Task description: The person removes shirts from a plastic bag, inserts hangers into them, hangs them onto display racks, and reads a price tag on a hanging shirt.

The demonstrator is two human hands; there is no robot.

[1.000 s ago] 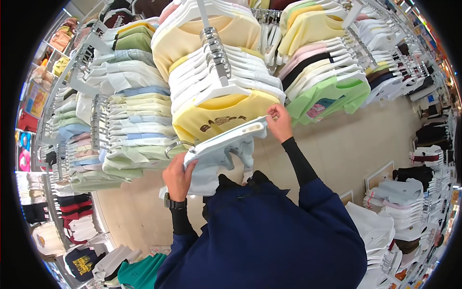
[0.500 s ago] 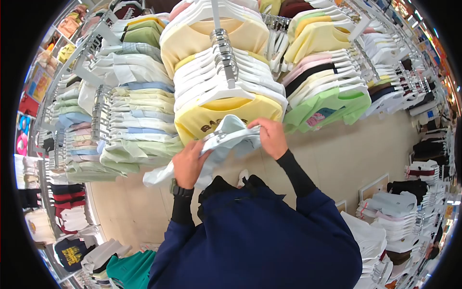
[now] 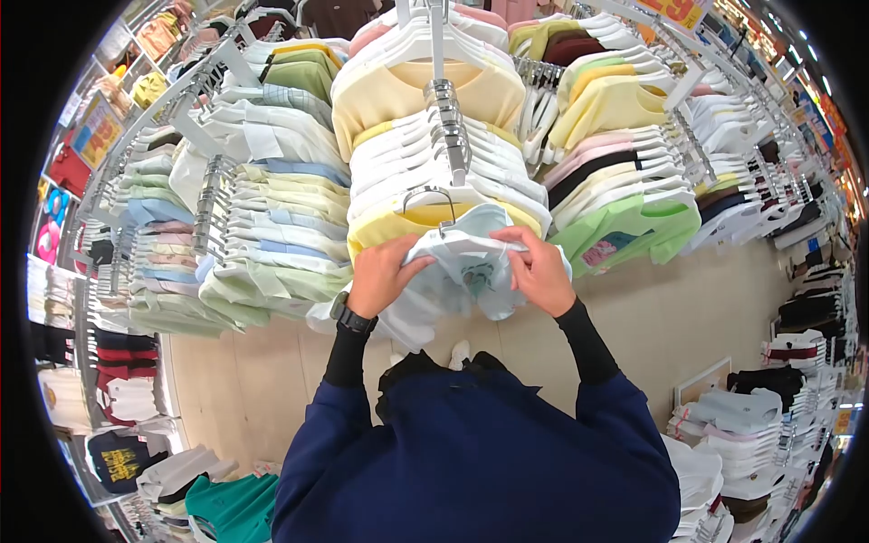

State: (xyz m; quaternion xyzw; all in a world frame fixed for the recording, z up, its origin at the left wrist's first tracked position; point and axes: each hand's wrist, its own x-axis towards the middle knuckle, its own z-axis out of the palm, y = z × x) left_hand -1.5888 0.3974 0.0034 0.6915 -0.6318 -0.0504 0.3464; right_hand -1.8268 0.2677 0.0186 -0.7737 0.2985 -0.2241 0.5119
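My left hand is closed on the left shoulder of a pale blue shirt, and my right hand pinches its right shoulder. The shirt carries a greenish print at the chest and droops below my hands. A hanger hook rises from its neckline; the rest of that hanger is mostly covered by cloth. Just behind it, a yellow shirt hangs foremost on the middle rail, largely covered by the pale blue one. White shirts on hangers line up behind the yellow shirt.
Packed rails of pastel shirts stand to the left. On the right, a light green shirt hangs at the front of another rail. Tiled floor runs beneath. Folded and hanging clothes fill the lower right.
The pale blue shirt has been turned so its printed front and hanger hook now show. My hands have spread slightly, the right one moving to the right and down. The view has shifted.
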